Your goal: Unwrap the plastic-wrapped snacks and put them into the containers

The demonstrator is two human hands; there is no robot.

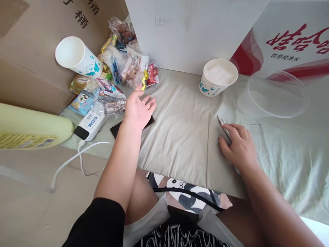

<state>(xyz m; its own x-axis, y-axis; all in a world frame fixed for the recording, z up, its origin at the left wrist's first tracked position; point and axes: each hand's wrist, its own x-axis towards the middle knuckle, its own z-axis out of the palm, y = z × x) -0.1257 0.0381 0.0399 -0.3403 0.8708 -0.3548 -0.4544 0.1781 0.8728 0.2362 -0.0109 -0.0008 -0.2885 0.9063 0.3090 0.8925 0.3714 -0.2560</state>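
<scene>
My left hand (139,109) is open with the palm turned up and the fingers apart, holding nothing. It is just in front of a heap of wrapped snacks (128,65), and a dark phone (115,129) lies partly hidden under the wrist. My right hand (240,145) rests low on the cloth, fingers closed over a slim pointed metal tool (223,124). The tool's tip points away from me; most of its length is covered by the hand, so its kind is unclear.
A paper cup (214,90) with white material inside stands beyond my right hand, beside a clear plastic tub (276,109). Another paper cup (89,65) leans tilted by the snacks. A white power bank (91,125) with a cable and a yellow-green bottle (33,123) are at left. Boxes (195,31) line the back.
</scene>
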